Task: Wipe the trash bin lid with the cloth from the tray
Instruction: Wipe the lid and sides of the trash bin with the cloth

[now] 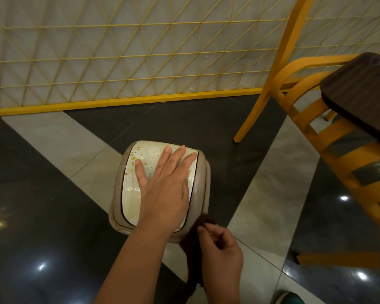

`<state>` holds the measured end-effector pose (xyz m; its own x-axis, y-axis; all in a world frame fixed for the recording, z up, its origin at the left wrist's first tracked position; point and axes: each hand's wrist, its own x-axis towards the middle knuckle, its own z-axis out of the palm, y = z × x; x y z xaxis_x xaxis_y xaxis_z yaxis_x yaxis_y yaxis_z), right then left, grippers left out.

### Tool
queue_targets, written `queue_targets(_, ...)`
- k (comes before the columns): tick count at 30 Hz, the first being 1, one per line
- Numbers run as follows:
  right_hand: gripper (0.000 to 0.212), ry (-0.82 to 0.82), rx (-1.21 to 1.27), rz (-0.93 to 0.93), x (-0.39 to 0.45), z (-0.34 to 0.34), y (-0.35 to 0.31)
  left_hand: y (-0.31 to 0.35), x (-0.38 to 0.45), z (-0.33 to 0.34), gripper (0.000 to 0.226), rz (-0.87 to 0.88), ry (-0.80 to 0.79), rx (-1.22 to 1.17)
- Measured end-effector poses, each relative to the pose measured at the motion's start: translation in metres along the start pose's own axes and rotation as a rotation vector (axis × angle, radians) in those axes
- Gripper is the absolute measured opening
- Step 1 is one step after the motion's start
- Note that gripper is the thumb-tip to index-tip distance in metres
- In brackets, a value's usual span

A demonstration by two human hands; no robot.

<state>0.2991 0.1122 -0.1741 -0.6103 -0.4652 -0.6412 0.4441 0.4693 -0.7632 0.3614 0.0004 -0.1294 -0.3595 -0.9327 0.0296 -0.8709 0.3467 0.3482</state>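
brown cloth (193,244) pinched in right hand (222,251), left hand (165,189) flat on lid (136,163)

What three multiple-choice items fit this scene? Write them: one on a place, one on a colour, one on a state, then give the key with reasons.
1. Where does the left hand rest?
A. flat on the trash bin lid
B. on the chair
C. on the tray

2. What colour is the chair to the right of the bin?
A. white
B. yellow
C. green

3. What state is the lid's surface in?
A. spotless
B. cracked in two
C. speckled with brownish stains

Key:
1 A, the palm and spread fingers lie on the pale lid panel.
2 B, its legs and slatted back are yellow, like the fence frame behind.
3 C, orange-brown spots dot the far part of the panel, while the right hand holds the dark cloth at the bin's near edge; the brown tray is empty.
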Motion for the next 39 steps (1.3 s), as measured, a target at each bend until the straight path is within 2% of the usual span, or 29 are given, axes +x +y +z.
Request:
queue_targets(2, 0.012, 0.044, 0.045, 0.035, 0.002, -0.002, 0.002, 0.002, -0.002, 0.000, 0.058, -0.002, -0.010, 0.007)
queue_targets(6, 0.015, -0.026, -0.007, 0.042, -0.009, 0.004, 0.010, 0.002, -0.001, -0.002, 0.061, -0.005, -0.025, 0.018)
queue_targets(10, 0.009, 0.033, 0.036, 0.039, 0.011, 0.003, 0.001, 0.004, -0.003, -0.004, 0.060, -0.005, -0.034, 0.005)
queue_targets(17, 0.018, -0.063, -0.147, 0.009, -0.004, 0.004, 0.008, 0.002, -0.002, -0.002, 0.060, -0.009, -0.042, 0.004)
queue_targets(23, 0.013, -0.053, -0.255, -0.279, 0.039, 0.010, -0.023, -0.001, -0.003, 0.001, 0.060, -0.002, -0.016, -0.006)
queue_targets(29, 0.026, -0.092, -0.403, -0.304, 0.012, -0.006, 0.024, -0.001, -0.003, 0.003, 0.059, 0.002, -0.013, -0.004)
queue_targets(31, 0.022, -0.111, -0.532, -0.394, 0.021, -0.007, 0.010, -0.001, -0.003, 0.003, 0.058, 0.005, -0.010, -0.008)
queue_targets(34, 0.024, -0.036, -0.707, -0.585, 0.051, 0.003, -0.030, -0.001, -0.004, 0.002, 0.058, 0.010, -0.010, -0.019)
queue_targets(37, 0.028, -0.013, -0.833, -0.658, 0.063, 0.009, -0.046, -0.002, -0.004, 0.002, 0.060, 0.008, -0.008, -0.003)
queue_targets(39, 0.025, -0.063, -0.931, -0.658, 0.048, 0.000, -0.033, -0.002, -0.005, 0.002, 0.060, 0.005, -0.002, -0.020)
